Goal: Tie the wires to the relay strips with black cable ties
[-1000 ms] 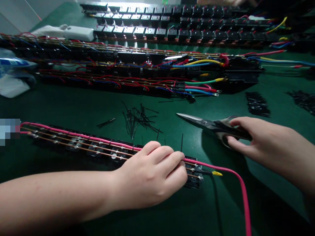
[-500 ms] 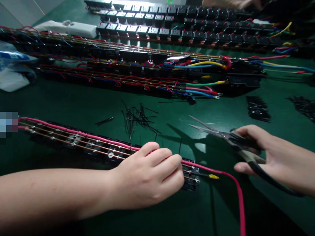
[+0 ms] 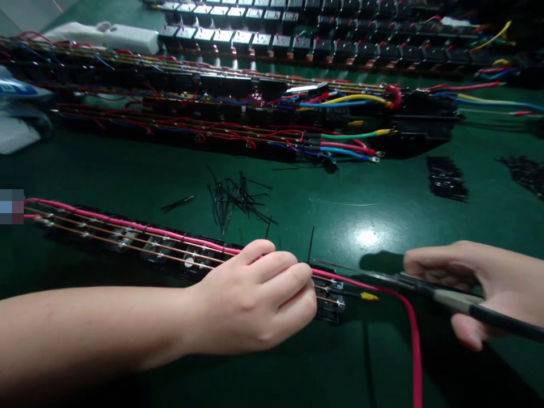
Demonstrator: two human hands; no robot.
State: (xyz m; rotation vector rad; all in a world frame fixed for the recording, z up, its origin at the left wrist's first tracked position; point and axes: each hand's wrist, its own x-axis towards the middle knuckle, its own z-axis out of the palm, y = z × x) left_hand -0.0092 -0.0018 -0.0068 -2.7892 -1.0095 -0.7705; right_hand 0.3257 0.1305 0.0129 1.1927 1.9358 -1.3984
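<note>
My left hand (image 3: 263, 300) is closed over the black socket strip (image 3: 157, 249), fingers curled across its copper-coloured bars and the thick red cable (image 3: 415, 340) along its far edge. What its fingertips pinch is hidden. Black cable tie tails stick up beside my fingers, one cable tie (image 3: 311, 243) just past the knuckles. My right hand (image 3: 501, 283) holds scissors (image 3: 450, 299), seen nearly edge-on, their tips at the foot of that tie. Below the blades, a wire with a yellow end (image 3: 369, 296) protrudes from the strip's right end.
A loose pile of black cable ties (image 3: 236, 198) lies beyond the strip, a bundled stack of ties (image 3: 446, 178) farther right. Behind them lie wired strips (image 3: 191, 127) with coloured leads. Rows of sockets (image 3: 259, 42) stand at the back. A plastic bag (image 3: 21, 127) sits left.
The scissors have moved left and down to the upright cable tie, turning edge-on, with the blades closer together. My left hand keeps its hold on the strip. The view has shifted slightly.
</note>
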